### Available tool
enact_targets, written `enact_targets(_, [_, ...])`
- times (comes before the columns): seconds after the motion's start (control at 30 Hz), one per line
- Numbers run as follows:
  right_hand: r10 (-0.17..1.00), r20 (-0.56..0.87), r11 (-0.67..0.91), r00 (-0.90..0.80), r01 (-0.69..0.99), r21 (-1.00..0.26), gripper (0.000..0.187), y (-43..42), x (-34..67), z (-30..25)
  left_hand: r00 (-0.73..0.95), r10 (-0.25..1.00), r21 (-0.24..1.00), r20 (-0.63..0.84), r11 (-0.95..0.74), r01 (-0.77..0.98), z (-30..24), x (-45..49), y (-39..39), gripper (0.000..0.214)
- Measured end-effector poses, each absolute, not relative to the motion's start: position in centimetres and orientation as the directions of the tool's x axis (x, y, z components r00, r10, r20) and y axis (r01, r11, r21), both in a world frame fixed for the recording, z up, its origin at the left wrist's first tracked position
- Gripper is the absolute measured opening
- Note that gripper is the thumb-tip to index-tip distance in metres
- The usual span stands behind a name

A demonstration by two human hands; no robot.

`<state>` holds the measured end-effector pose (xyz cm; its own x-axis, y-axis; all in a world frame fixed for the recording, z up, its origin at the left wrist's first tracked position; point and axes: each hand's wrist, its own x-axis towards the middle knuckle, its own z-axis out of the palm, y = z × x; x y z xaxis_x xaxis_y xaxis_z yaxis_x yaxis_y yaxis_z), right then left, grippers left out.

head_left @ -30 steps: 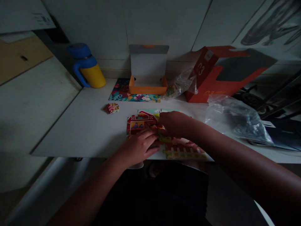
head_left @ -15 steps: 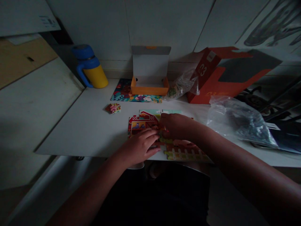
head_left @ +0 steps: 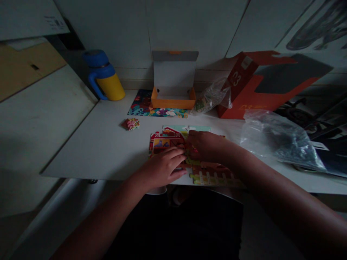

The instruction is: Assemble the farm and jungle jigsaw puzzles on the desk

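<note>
Reaches in from the near side over a white table [head_left: 103, 148] with both forearms. Lays the left hand [head_left: 162, 168] palm-down on the near left part of a farm puzzle [head_left: 166, 139], fingers stretched out flat, gripping nothing. Curls the right hand [head_left: 207, 144] over the puzzle's middle, just beyond the left fingertips and touching the pieces; cannot tell whether a piece is pinched under those bent fingers. Puzzle flat at the table's near edge, red barn on the left, fence row along the near right.

Farther out on the left, well apart from the puzzle, a small heap of loose pieces [head_left: 130, 124]. On the right, a crumpled plastic bag [head_left: 276, 141]. At the far side, an open orange box [head_left: 173, 103] on a colourful sheet [head_left: 138, 105], a small clear bag [head_left: 211, 97] just beside it, a red carton [head_left: 260, 86] to the right, and a blue-and-yellow bottle [head_left: 107, 81] on the far left.
</note>
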<state>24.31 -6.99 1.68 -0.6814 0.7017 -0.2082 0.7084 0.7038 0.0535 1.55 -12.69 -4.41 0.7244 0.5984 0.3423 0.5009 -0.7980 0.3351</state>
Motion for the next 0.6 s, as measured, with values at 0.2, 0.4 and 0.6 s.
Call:
enact_targets(0.2, [0.667,-0.15,0.742,-0.73,0.669,0.043,0.022,-7.0,24.7,1.6,0.724,0.599,0.341,0.343,-0.797,0.498,-4.4,1.5,-12.7,0.039])
enact_targets(0.4, [0.686,-0.109,0.716,-0.719,0.694,-0.074,0.023,-6.7,25.1,0.7,0.744,0.594,0.339,0.307,-0.799,0.497,-4.3,1.6,-12.7,0.038])
enact_targets(0.6, [0.711,-0.06,0.686,-0.701,0.709,-0.163,0.023,-6.8,25.8,0.1,0.734,0.605,0.358,0.308,-0.789,0.5,-4.2,1.4,-12.9,0.038])
